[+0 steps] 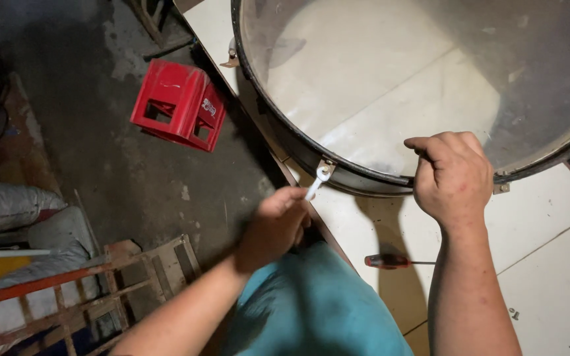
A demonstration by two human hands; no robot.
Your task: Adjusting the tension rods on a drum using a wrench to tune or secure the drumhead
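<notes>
Head view: wrench [316, 184] at drum [311, 151] bracket

1. I see a dark, stained concrete floor [133, 178] in dim light.
2. A red plastic crate [178, 104] lies tipped on it.
3. A worn wooden frame [94, 290] sits lower left, beside grey sacks [14, 211].
4. The bench [549, 277] is pale, tiled.

A single view is given, taken from a camera worn on the head and aimed steeply downward. The white counter [549, 277] and the large drum [377, 86] are seen close up on the right, cut off by the far and right edges. The dark floor [100, 132] is seen farther below, on the left.
</notes>
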